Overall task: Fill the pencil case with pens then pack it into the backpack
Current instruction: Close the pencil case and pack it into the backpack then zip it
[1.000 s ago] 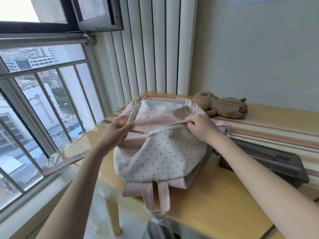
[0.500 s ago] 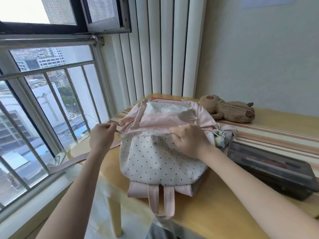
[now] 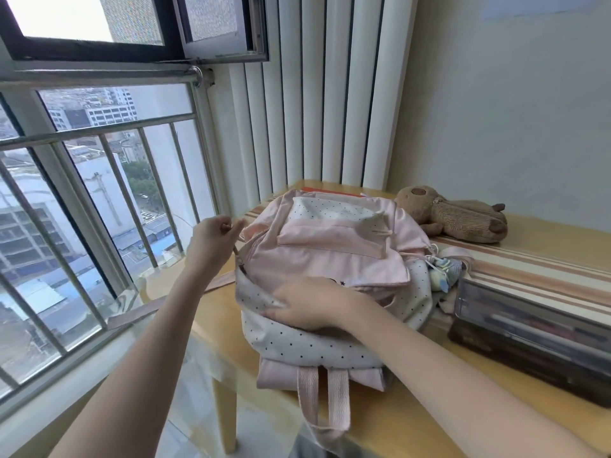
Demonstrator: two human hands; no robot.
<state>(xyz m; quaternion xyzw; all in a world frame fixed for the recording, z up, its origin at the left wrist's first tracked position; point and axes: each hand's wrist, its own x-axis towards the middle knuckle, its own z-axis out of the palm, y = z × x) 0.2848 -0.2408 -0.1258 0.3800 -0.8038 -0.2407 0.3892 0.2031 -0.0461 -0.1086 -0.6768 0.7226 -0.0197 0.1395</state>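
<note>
Since the pink backpack [image 3: 330, 259] at frame centre is soft and floppy, best grab it by the zipper edge — left hand [image 3: 211, 236] is pinched shut on the pull, right hand [image 3: 310, 305] presses flat, fingers apart. Zipper's now run further left; pencil case [image 3: 535, 332] waits lower right.

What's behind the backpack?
An orange-red edge, maybe a book, peeks out behind the backpack; the rest is hidden. White blinds hang further back.
</note>
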